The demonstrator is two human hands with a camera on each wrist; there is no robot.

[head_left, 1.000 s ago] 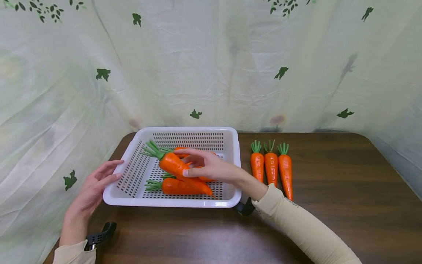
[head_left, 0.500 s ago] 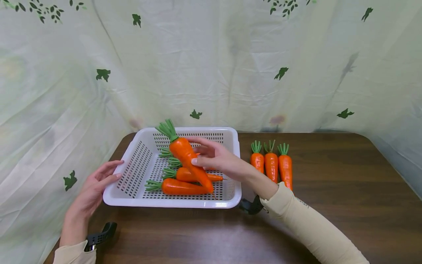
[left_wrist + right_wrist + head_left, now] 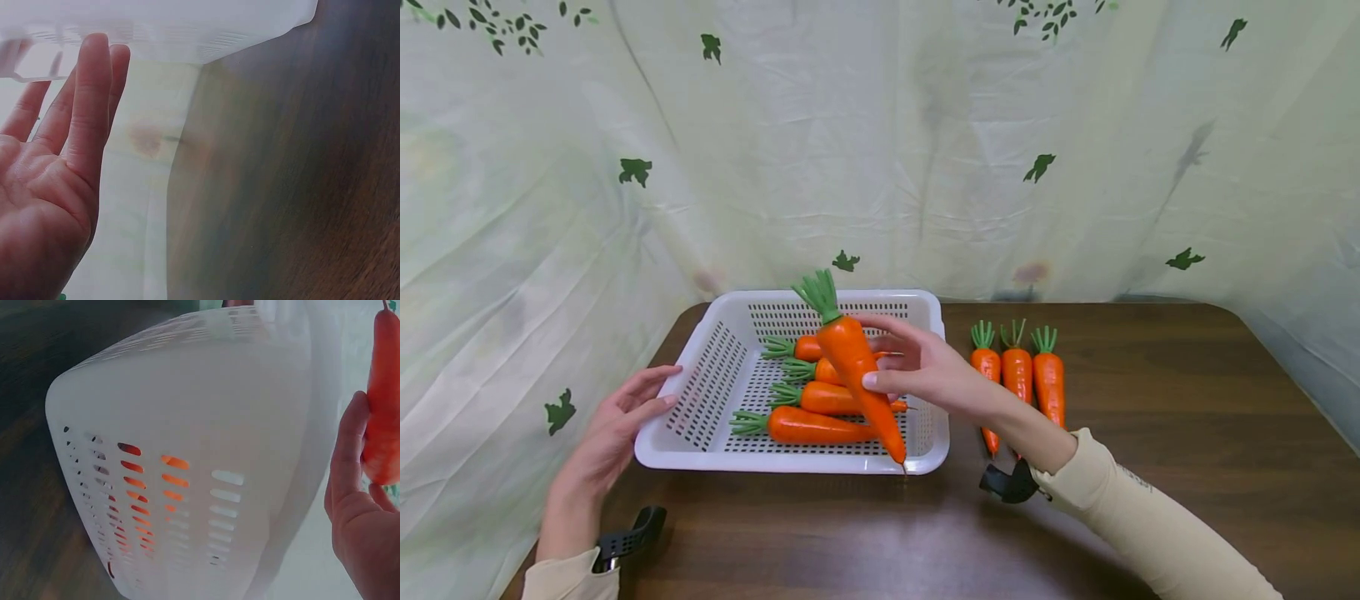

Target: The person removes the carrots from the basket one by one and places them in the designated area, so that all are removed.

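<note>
My right hand [image 3: 925,367] pinches an orange carrot [image 3: 859,367] with a green top, between thumb and fingers, over the white slotted basket [image 3: 685,450]. The carrot tilts, its top up to the left and its tip overlapping the basket's front rim. Below it, several more carrots lie in the basket side by side, such as the front carrot [image 3: 812,427], tops pointing left. In the right wrist view the held carrot [image 3: 384,406] stands beyond the basket wall [image 3: 187,406]. My left hand [image 3: 610,433] touches the basket's left rim with fairly straight fingers; the left wrist view shows its fingers [image 3: 90,112] at the wall.
On the brown wooden table [image 3: 1165,417], three carrots [image 3: 1017,371] lie in a row right of the basket, partly behind my right forearm. A pale curtain [image 3: 880,150] with green leaf shapes hangs behind and at the left.
My right hand has lifted the carrot and moved it to the right, turning it steeper. More of the carrots in the basket show. My left hand stays at the rim.
</note>
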